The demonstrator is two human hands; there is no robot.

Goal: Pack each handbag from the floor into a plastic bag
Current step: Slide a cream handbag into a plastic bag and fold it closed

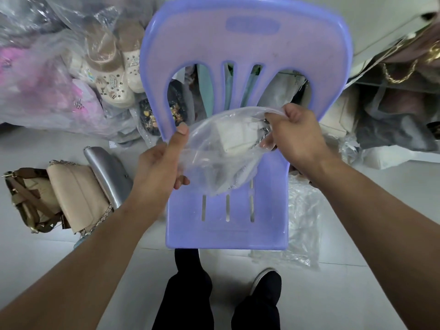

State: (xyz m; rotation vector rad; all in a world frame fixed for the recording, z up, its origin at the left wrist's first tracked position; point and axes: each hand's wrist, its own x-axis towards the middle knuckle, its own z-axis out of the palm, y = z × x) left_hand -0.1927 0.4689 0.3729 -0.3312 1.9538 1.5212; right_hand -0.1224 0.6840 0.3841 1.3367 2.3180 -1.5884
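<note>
Over the seat of a purple plastic chair [226, 229] I hold a clear plastic bag [209, 172] open at its mouth. My left hand [159, 167] grips the bag's left edge, thumb up. My right hand [292, 136] pinches the right edge. Inside the bag lies a white handbag [235, 139] with a metal chain. On the floor at the left lie a beige chain-strap handbag [78, 194], a silver handbag [107, 172] and an olive-and-tan handbag [28, 198].
A heap of clear plastic bags [302, 222] lies on the floor right of the chair. Bagged shoes [114, 67] and other bagged goods are piled behind it, with more bags at the far right [392, 115]. My legs and a dark shoe [266, 282] are below.
</note>
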